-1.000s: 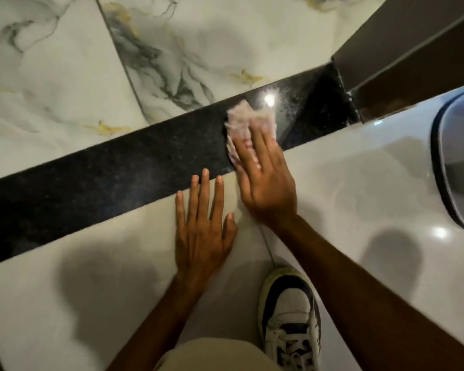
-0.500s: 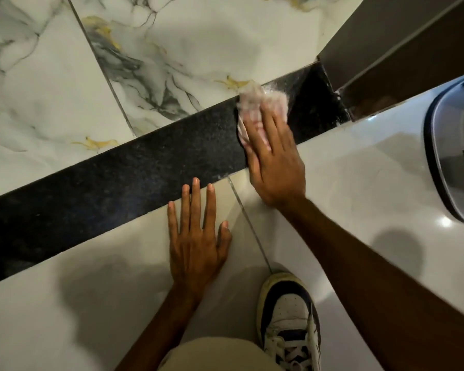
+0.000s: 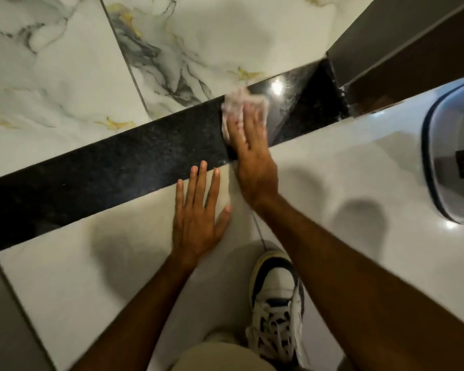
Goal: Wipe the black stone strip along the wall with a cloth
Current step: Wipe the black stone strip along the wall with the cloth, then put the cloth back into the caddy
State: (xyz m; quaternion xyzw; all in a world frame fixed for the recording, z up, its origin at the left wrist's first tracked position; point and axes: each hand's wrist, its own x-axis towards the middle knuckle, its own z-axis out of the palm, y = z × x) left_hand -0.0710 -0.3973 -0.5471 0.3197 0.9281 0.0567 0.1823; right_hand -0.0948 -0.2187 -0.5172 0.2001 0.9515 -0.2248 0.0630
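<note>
Right, head view: right hand [image 3: 252, 159] presses cloth [image 3: 237, 109] onto black stone strip [image 3: 134, 162] at the foot of the marble wall [image 3: 198, 44].
Right grip flat, fingers extended over the pale pinkish cloth, pinning it against the strip rather than curling round it; cloth bunched, blurred, its top edge reaching the strip's upper border just left of a light glare. Left hand [image 3: 198, 215] empty, spread palm-down on the white floor tile [image 3: 346, 162], middle fingertips touching the strip's lower edge, just beside the right wrist. Strip runs diagonally, ending at a dark door frame [image 3: 373, 49]. White-and-navy sneaker [image 3: 276, 298] below the arms. Translucent bin [image 3: 450, 162] at right edge, well apart from the cloth.
</note>
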